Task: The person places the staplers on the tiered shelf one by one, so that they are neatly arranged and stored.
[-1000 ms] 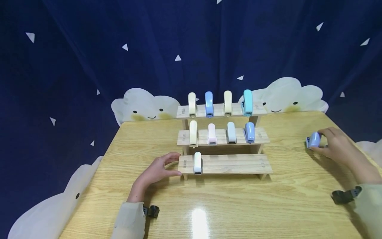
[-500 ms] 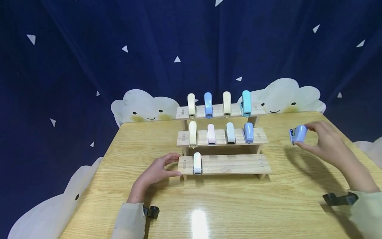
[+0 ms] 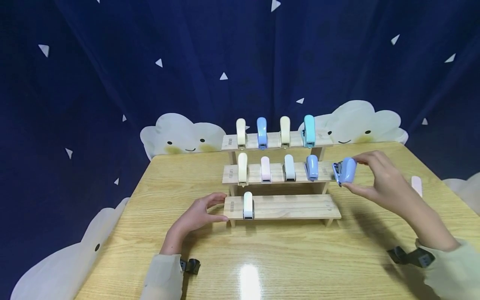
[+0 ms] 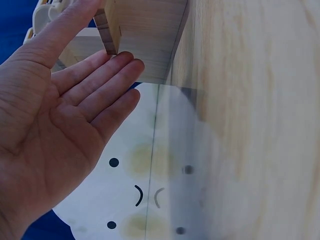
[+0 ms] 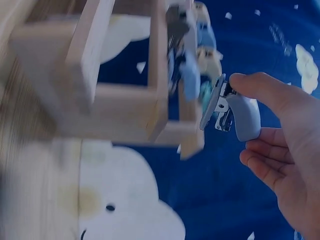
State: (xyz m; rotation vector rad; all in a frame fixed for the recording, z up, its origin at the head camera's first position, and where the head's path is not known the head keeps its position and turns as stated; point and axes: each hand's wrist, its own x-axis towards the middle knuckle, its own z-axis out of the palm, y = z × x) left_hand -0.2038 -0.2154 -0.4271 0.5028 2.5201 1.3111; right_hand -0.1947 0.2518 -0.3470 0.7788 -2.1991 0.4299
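My right hand (image 3: 386,179) pinches a periwinkle-blue stapler (image 3: 348,170) between thumb and fingers, in the air at the right end of the wooden rack's middle tier. In the right wrist view the stapler (image 5: 245,117) is tilted, its metal underside toward the rack. At the left end of the bottom tier (image 3: 292,207), my left hand (image 3: 198,212) touches the wood with thumb and fingertips. Its fingers look nearly straight in the left wrist view. A white stapler (image 3: 248,205) stands on that tier, near the left hand.
Several staplers stand on the upper tiers, among them a turquoise stapler (image 3: 309,131), a pink stapler (image 3: 265,168) and a blue stapler (image 3: 312,167). A pale pink object (image 3: 416,185) lies on the table (image 3: 285,258) behind the right forearm. A dark blue curtain (image 3: 187,62) hangs behind.
My right hand has lifted the periwinkle-blue stapler from the table's right side and carried it left toward the rack. The left hand has stayed at the bottom tier's end.
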